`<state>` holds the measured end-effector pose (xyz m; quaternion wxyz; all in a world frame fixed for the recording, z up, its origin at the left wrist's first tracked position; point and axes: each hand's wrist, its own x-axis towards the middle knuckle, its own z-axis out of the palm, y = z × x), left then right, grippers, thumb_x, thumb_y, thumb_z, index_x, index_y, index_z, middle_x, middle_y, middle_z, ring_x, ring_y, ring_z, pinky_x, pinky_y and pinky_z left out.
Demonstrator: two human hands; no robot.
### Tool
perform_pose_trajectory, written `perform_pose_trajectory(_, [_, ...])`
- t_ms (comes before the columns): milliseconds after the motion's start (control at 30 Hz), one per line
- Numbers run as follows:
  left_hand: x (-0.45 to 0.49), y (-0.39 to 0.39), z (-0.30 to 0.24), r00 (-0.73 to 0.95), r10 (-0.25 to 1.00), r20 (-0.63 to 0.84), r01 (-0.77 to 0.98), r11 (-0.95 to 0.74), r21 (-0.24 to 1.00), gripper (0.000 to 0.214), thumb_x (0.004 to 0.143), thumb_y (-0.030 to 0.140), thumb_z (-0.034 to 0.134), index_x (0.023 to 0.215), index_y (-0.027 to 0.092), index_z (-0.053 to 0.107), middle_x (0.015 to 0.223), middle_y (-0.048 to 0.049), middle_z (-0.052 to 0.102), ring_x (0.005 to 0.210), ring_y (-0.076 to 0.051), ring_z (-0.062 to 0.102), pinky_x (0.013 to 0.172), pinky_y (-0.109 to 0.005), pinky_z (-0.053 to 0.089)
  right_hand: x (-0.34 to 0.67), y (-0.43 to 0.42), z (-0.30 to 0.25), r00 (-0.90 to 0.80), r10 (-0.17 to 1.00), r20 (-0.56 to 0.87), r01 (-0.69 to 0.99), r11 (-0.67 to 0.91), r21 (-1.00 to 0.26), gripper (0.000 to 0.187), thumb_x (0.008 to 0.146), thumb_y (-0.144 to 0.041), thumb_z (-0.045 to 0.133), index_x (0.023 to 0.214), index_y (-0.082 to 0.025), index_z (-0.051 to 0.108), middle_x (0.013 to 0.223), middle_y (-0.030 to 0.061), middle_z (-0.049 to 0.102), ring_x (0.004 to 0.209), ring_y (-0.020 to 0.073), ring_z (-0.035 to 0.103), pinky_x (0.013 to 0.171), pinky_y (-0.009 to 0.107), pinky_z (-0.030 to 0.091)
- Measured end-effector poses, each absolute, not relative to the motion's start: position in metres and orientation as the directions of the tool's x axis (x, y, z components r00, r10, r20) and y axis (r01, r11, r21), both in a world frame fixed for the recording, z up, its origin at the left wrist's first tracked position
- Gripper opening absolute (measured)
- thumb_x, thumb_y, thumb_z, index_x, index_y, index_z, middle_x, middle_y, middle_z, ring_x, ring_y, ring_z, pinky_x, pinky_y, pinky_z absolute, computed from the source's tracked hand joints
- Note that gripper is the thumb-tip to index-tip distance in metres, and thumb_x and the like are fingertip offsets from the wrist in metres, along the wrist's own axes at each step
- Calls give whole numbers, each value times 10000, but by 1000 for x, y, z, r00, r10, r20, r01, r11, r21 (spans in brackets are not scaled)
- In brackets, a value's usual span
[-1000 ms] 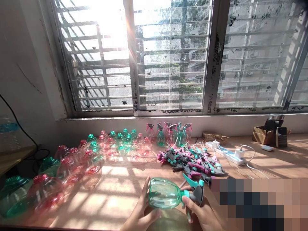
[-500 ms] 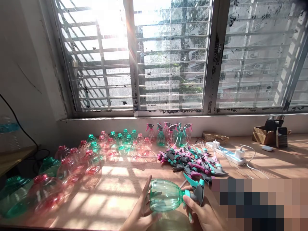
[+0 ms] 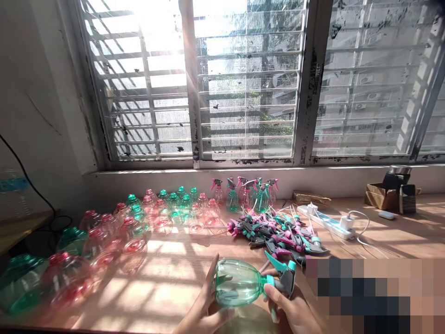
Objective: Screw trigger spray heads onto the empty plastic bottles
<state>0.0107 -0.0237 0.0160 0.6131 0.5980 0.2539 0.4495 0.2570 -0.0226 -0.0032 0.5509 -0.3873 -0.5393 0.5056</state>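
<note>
A clear green spray bottle [image 3: 238,283] lies sideways between my hands, its base to the left and its neck to the right. My left hand [image 3: 208,301] wraps round the base end, thumb below and fingers behind. At the neck, my right hand [image 3: 287,304] pinches the teal collar of the grey and teal trigger sprayer head [image 3: 285,276], which sits on the bottle's mouth. Just beyond is a heap of loose trigger sprayer heads [image 3: 278,232] in pink, teal and grey.
Several open pink and green bottles [image 3: 132,243] stand across the left of the table [image 3: 156,287]. Assembled spray bottles [image 3: 232,197] line the wall. Behind the heap at right lie a power strip [image 3: 327,222], a white cable and a cardboard box [image 3: 377,197].
Very little differs. The bottle and both hands have shifted very slightly, with the grip on bottle and collar kept.
</note>
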Motion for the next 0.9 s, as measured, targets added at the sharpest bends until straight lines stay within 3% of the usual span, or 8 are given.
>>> perform_pose_trajectory(333, [5,-22,15,464,864,195,-204,-110,973,985,868,439,768,1609,369,123,1612,-85,412,1500,-319,334,1243,-455,221,256,-25,3,-103,974,202,-99,192,-976,500,816,-684,697,943,-203,645,658,-13,619,449,134,528,437,251,451])
perform_pose_trajectory(533, [11,-21,9,436,855,281,-276,-170,946,1013,845,395,799,1589,453,115,1663,-69,301,1390,-346,480,1167,-475,351,256,-24,-2,-90,977,193,-129,181,-975,516,820,-680,699,1002,-202,639,667,-5,636,448,133,538,417,239,446])
perform_pose_trajectory(600, [11,-22,11,450,852,267,-265,-159,951,1054,853,386,793,1592,443,44,1634,-86,362,1387,-338,492,1176,-483,338,256,-23,-4,-80,978,194,-136,182,-974,530,811,-688,702,1010,-200,644,662,-2,644,438,135,540,409,239,441])
perform_pose_trajectory(667, [10,-22,15,470,848,245,-247,-140,959,1077,864,400,782,1595,411,-9,1609,-94,411,1435,-325,443,1216,-484,274,256,-21,-7,-83,976,202,-129,190,-973,514,816,-685,698,957,-192,662,656,5,648,435,133,540,412,239,438])
perform_pose_trajectory(800, [6,-23,19,473,853,221,-197,-142,970,974,877,435,759,1607,370,118,1637,-83,372,1515,-319,303,1253,-459,201,258,-19,-12,-132,970,206,-67,198,-978,522,847,-676,665,714,-171,667,575,6,609,437,131,539,443,245,434])
perform_pose_trajectory(900, [8,-22,14,457,857,237,-203,-159,966,1009,870,391,777,1606,387,87,1645,-79,352,1493,-331,346,1237,-457,239,258,-19,-10,-119,972,204,-72,197,-978,515,837,-687,667,759,-177,677,567,3,614,429,139,539,430,245,436])
